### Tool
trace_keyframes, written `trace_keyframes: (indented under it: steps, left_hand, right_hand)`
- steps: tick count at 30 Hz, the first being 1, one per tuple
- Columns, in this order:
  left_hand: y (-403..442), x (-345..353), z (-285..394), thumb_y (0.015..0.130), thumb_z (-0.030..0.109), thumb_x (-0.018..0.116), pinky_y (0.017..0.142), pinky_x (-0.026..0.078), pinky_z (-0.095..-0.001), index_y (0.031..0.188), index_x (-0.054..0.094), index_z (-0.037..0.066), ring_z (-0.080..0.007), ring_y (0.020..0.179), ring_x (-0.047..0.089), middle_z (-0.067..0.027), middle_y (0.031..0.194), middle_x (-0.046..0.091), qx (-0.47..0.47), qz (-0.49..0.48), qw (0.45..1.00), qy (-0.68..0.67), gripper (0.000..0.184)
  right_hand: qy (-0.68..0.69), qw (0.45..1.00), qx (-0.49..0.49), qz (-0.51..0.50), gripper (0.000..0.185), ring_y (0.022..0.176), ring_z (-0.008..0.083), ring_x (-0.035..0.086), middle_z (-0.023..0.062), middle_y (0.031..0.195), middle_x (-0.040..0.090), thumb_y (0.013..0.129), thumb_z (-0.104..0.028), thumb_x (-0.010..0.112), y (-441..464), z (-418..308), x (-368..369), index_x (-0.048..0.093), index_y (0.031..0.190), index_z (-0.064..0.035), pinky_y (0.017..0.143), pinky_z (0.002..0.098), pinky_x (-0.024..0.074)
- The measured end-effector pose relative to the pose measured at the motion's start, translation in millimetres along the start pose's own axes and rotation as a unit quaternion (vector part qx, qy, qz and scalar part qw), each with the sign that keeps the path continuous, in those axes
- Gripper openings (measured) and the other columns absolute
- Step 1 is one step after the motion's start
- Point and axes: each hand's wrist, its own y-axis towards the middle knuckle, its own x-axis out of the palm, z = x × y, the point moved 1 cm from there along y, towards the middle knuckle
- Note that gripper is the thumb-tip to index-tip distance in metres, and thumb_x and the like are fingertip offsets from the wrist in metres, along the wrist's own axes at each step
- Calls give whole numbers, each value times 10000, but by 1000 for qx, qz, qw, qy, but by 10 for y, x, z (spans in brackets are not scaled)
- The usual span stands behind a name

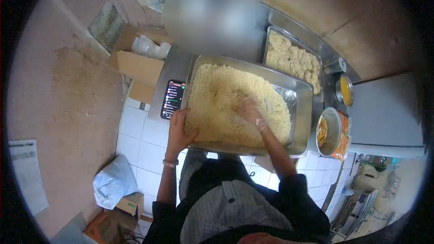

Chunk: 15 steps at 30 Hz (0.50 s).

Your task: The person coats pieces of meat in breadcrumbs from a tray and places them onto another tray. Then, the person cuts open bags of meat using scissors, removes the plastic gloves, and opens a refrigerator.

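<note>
A deep metal tray (pixel 302 91) filled with pale yellow breadcrumbs (pixel 221 77) is in front of me. At its near left corner, my left hand (pixel 180 132) grips the rim, the thumb lying over the inside edge. My right hand (pixel 247 108) is down in the crumbs near the middle of the tray, in what looks like a clear plastic glove. Its fingers are blurred by motion and partly covered by crumbs, so whether they hold anything is hidden.
Behind the tray, another metal tray (pixel 266 47) holds crumb-coated pieces (pixel 294 58). To the right are a metal pot (pixel 332 129), a bowl of yellow liquid (pixel 346 90) and orange packets (pixel 342 147). A phone (pixel 172 99) and a cardboard box (pixel 140 70) are left.
</note>
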Motion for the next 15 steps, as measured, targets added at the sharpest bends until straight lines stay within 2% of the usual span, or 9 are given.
trace_keyframes:
  steps: [1, 3, 5, 6, 10, 11, 13, 14, 15]
  left_hand:
    - [-37, 9, -8, 609, 89, 685, 932, 324, -417, 1151, 416, 44, -373, 1104, 369, -180, 1139, 421, 1, -10, 1000, 4, 607]
    - [-7, 13, -34, 612, 97, 687, 920, 331, -407, 1146, 417, 46, -363, 1081, 385, -171, 1121, 423, 10, 0, 1000, 7, 600]
    - [-4, -9, 13, 614, 96, 687, 910, 336, -403, 1143, 422, 57, -356, 1065, 395, -164, 1096, 427, 22, 6, 999, 22, 593]
    - [3, -26, 52, 613, 98, 687, 909, 337, -403, 1144, 425, 64, -354, 1067, 393, -162, 1093, 428, 8, 2, 1000, 19, 593]
    - [15, 6, 63, 610, 105, 691, 906, 341, -408, 1146, 437, 80, -352, 1072, 391, -161, 1088, 428, -11, -3, 1000, 15, 593]
    - [35, 8, 64, 610, 105, 691, 906, 341, -408, 1146, 437, 80, -352, 1072, 391, -161, 1088, 428, -9, -2, 1000, 15, 593]
    - [16, -15, 54, 606, 118, 696, 904, 345, -409, 1143, 444, 75, -352, 1074, 392, -166, 1095, 427, 1, -4, 1000, -5, 595]
    - [20, -26, 19, 606, 118, 696, 904, 345, -409, 1143, 444, 75, -352, 1074, 392, -166, 1095, 427, 1, -2, 1000, -2, 595]
    - [9, -6, -25, 606, 125, 699, 909, 343, -409, 1142, 446, 73, -356, 1078, 389, -172, 1104, 424, -6, -1, 1000, 7, 595]
  right_hand:
    - [-157, 988, -9, -8, 580, 1026, 235, 503, 135, 1177, 491, 802, -353, 556, -186, -384, -138, 379, 1229, -3, 887, 366, 400]
    - [-298, 954, -31, -29, 683, 1058, 239, 482, 135, 1227, 448, 810, -388, 540, -511, -641, -151, 271, 1308, -6, 898, 383, 390]
    - [-290, 955, -46, -35, 665, 1144, 245, 397, 138, 1279, 384, 816, -399, 524, -531, -72, 310, 289, 1289, 4, 959, 399, 318]
    - [-292, 955, -45, -31, 665, 1144, 245, 397, 138, 1279, 384, 816, -399, 524, -539, -147, 423, 289, 1289, 4, 959, 399, 318]
    - [-181, 979, -96, 13, 480, 978, 306, 519, 237, 1125, 486, 847, -244, 453, -198, -672, 1064, 373, 1204, 67, 893, 386, 400]
    - [-325, 930, -171, 35, 440, 976, 296, 521, 212, 1126, 494, 860, -210, 436, -18, -636, 1075, 372, 1218, 36, 898, 383, 399]
    - [-455, 856, -240, 54, 406, 974, 286, 523, 187, 1127, 501, 872, -177, 419, 162, -255, 1164, 372, 1231, 6, 903, 379, 397]
    - [-114, 970, -214, 29, 392, 992, 279, 515, 169, 1146, 493, 882, -165, 400, 219, 148, 1118, 367, 1243, -16, 907, 373, 395]
    - [227, 960, -155, -50, 380, 1008, 269, 505, 150, 1162, 485, 886, -156, 395, 220, 235, 897, 369, 1243, -26, 910, 367, 393]
